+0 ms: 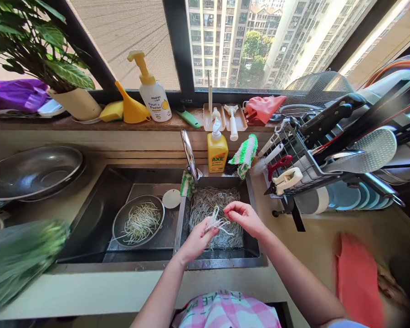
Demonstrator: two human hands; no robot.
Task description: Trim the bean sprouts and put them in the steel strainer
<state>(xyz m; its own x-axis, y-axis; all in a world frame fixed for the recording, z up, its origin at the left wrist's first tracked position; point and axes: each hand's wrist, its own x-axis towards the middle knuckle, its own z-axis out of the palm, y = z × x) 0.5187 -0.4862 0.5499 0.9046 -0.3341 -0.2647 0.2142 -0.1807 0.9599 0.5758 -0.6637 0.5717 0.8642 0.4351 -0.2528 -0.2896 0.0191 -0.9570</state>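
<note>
Over the right sink basin, my left hand (200,237) is closed around a small bunch of pale bean sprouts (218,224). Close to its right, my right hand (245,217) has thumb and fingertips pinched together at the tips of the bunch; whatever is between them is too small to make out. Below both hands, the right basin (253,200) holds many sprouts in water. A round metal strainer (113,227) with more sprouts sits in the left basin (89,218), beside a white round lid (171,198).
A faucet (188,155) and yellow soap bottle (217,154) stand behind the basins. On the right is a dish rack (304,159) with utensils and plates. At left are a large pan (37,173) and bagged greens (23,255). A red cloth (358,278) lies at lower right.
</note>
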